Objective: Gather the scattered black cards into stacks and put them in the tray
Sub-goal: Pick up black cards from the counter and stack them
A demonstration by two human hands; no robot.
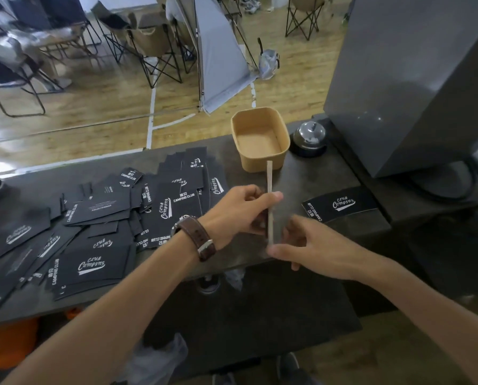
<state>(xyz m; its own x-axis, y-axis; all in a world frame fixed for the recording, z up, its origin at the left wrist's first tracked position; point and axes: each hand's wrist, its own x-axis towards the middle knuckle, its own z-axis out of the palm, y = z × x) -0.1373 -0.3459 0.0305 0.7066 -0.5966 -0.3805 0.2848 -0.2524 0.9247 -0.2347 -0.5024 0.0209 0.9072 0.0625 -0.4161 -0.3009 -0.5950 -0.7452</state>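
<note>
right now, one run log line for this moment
step: squaring stack | left hand + right hand: holding card stack edge-on | tray: empty | loose cards: many on counter

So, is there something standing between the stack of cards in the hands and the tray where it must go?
Nothing visible does. The stack is held on edge between the left hand and the right hand, just in front of the tray, which is open and empty. The bell stands to its right, off the path.

Head-worn view, forward-down, close over counter (329, 173)
</note>
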